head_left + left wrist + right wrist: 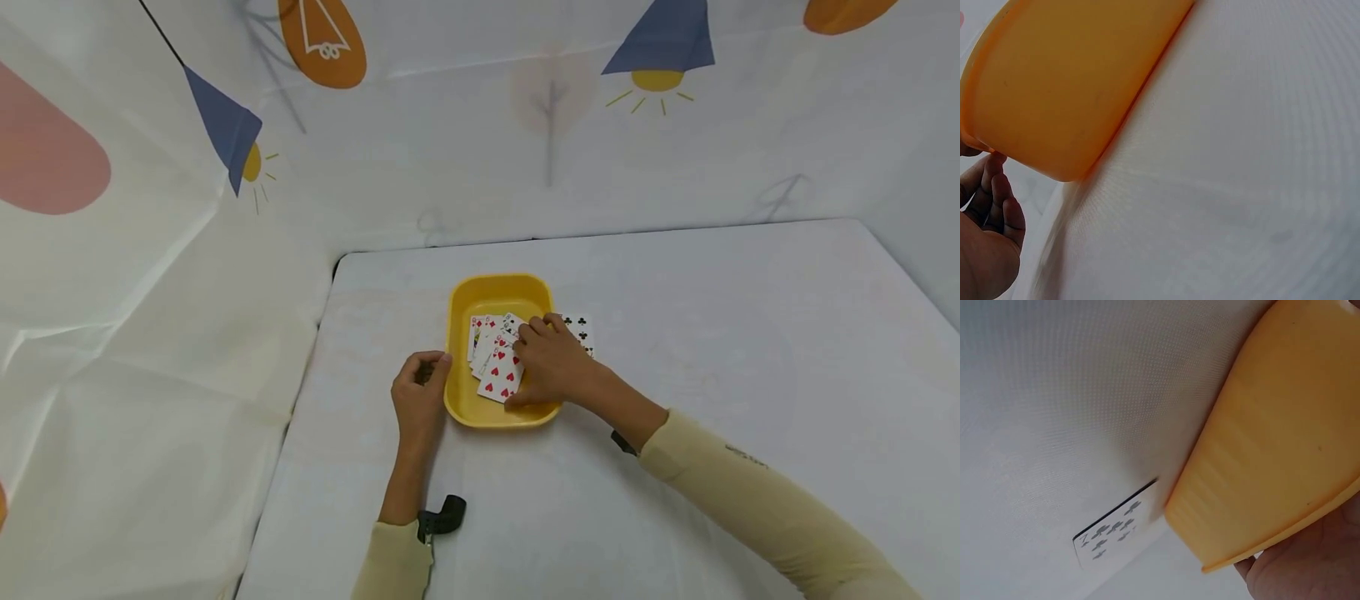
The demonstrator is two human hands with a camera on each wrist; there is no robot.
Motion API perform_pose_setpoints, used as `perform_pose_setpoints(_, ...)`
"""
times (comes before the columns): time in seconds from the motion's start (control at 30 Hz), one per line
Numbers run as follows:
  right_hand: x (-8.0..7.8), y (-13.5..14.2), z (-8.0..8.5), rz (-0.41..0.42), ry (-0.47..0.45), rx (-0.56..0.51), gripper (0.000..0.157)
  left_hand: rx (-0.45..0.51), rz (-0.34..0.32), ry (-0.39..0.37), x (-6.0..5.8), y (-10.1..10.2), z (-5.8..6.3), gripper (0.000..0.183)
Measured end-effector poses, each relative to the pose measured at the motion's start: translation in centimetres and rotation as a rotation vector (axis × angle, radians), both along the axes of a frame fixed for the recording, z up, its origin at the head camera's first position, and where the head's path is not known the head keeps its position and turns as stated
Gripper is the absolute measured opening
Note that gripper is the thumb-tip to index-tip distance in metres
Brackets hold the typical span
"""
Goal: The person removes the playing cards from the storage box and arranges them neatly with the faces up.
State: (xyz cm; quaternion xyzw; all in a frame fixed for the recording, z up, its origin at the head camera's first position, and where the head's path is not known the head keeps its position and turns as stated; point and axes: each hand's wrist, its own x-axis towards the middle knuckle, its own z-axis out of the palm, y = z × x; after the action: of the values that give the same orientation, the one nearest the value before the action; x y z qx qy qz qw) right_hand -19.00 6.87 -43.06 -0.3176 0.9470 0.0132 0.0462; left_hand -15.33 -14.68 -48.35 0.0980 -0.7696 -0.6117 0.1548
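A yellow plastic tray stands on the white table, with several fanned playing cards inside; a heart card lies on top. My left hand pinches the tray's left rim, and the left wrist view has its curled fingers just under that rim. Over the right rim reaches my right hand, its fingers bent over the cards and its thumb by the top card's lower edge. Whether it grips any card is hidden under the palm. In the right wrist view that hand shows only partly, beyond the tray wall.
A seven of clubs lies face up on the table just right of the tray, partly behind my right hand; the right wrist view shows the same card. White cloth with printed shapes hangs behind the table and along its left.
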Motion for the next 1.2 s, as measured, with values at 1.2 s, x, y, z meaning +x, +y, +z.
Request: perform_pose_setpoints(1.2,-0.4,1.3,1.6,-0.014,0.012,-0.052,0.081,-0.001,-0.017,0.010,0.0,-0.1,-0.6,0.022)
